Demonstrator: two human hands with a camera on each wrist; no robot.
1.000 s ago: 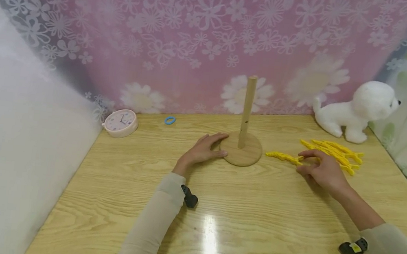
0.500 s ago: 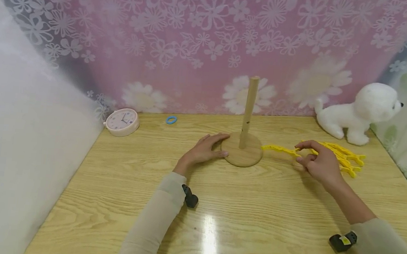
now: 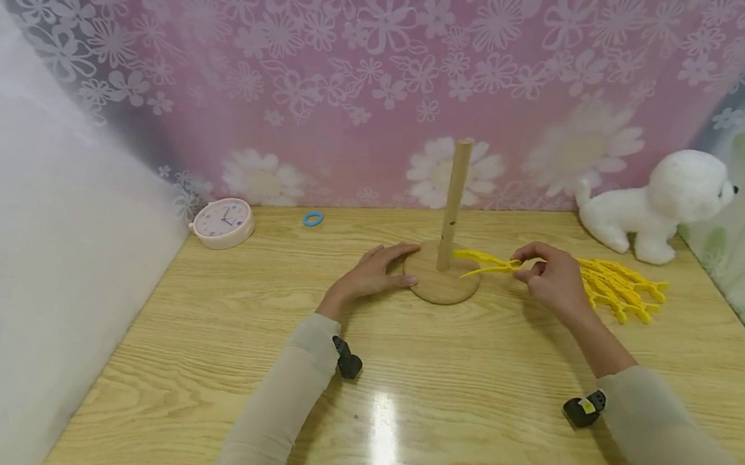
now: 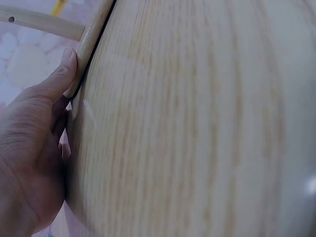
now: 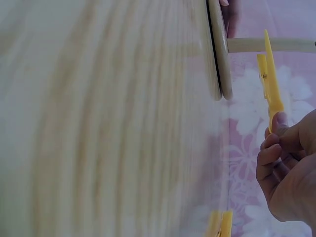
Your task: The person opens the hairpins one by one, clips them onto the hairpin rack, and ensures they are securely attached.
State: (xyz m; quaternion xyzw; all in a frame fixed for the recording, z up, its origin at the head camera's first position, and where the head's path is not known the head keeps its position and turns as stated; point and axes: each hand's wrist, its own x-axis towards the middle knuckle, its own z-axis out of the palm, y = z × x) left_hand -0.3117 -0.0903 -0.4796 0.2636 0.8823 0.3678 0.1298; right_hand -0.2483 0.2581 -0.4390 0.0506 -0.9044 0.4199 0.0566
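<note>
A wooden stand has a round base (image 3: 440, 288) and an upright post (image 3: 457, 196) with small holes. My left hand (image 3: 372, 272) holds the left edge of the base, thumb on top of the rim, as the left wrist view shows; its other fingers are partly hidden there. My right hand (image 3: 551, 280) pinches a forked yellow plastic branch-shaped piece (image 3: 492, 263) between thumb and fingers. The piece's prongs (image 5: 269, 74) point toward the post, above the base; whether they touch the post is unclear. Several similar yellow pieces (image 3: 616, 286) lie in a pile behind the right hand.
A pink round clock (image 3: 222, 223) and a small blue ring (image 3: 312, 218) lie at the table's back left. A white plush dog (image 3: 658, 204) sits at the back right. A pink flowered curtain (image 3: 358, 96) hangs behind the wooden table (image 3: 450, 405).
My right hand has lifted the yellow piece off the table and carried it left until its prongs are over the base. My left hand stays on the base.
</note>
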